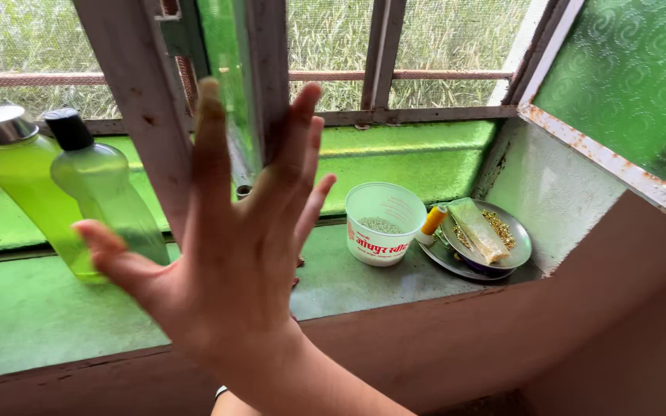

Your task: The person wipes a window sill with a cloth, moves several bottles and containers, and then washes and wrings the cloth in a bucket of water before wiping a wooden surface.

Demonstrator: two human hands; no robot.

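The one hand [233, 254] in view is spread wide, fingers splayed and raised before the window frame [260, 85], gripping nothing; whether the fingertips touch the frame cannot be told. Its thumb overlaps the dark-capped green bottle [98, 181] (contact unclear), which leans beside a silver-capped bottle [21, 173] on the sill [25, 316]. The other hand is out of view.

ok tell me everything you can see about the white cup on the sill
The white cup is a plastic-looking tub, slightly tapered, upright and open, with red print on its side and small greyish grains inside. It stands on the green window sill left of a steel plate; a yellow-tipped item beside it seems to touch it.
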